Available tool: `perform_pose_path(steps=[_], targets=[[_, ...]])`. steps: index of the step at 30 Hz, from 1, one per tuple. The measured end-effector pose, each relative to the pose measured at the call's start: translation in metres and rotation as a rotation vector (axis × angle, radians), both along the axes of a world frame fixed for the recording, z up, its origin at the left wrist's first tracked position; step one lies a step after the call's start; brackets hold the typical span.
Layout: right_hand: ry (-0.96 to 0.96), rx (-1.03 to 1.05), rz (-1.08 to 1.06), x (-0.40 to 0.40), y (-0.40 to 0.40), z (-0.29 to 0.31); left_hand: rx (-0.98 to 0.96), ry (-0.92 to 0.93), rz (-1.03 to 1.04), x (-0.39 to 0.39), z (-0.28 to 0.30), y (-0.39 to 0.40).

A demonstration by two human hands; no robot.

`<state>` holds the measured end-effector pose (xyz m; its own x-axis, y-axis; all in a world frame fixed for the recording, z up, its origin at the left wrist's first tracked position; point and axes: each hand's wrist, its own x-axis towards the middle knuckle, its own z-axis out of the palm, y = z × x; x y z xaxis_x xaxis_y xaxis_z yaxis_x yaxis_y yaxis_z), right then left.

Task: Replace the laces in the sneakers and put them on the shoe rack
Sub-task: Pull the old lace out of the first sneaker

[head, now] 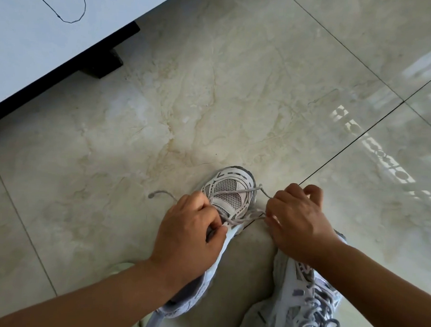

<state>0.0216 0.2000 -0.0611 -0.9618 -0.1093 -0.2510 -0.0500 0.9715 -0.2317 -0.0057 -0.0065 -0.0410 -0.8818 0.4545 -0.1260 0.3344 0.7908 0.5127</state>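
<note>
Left hand [189,232] pinching lace [234,219] on sneaker [229,193], right hand [297,221] gripping lace, second sneaker [302,298] beneath, white furniture [41,47] beyond

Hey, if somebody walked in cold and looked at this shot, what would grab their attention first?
Two hands low in the middle: the left hand and right hand each pinch the grey lace across the toe of a pale sneaker on the glossy marble floor. A second sneaker, fully laced, lies at bottom right, and a white cabinet fills the top left corner.

Bare floor [212,101] ahead; cabinet [42,44] perhaps upper-left.
</note>
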Motion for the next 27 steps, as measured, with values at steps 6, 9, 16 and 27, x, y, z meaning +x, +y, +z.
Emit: perform_pose_path(steps=[6,9,16,27], targets=[[0.041,-0.307,-0.027,-0.003,-0.033,0.009,-0.012,0.007,-0.008,0.000,0.001,0.001],[0.028,-0.327,-0.022,-0.004,-0.038,0.006,-0.005,0.004,-0.012,0.000,0.000,0.001],[-0.084,-0.241,0.119,-0.007,-0.010,-0.002,0.012,-0.010,-0.022,0.000,-0.001,0.000],[-0.135,-0.328,0.045,-0.014,-0.022,0.014,0.011,0.009,-0.058,-0.002,-0.001,-0.002]])
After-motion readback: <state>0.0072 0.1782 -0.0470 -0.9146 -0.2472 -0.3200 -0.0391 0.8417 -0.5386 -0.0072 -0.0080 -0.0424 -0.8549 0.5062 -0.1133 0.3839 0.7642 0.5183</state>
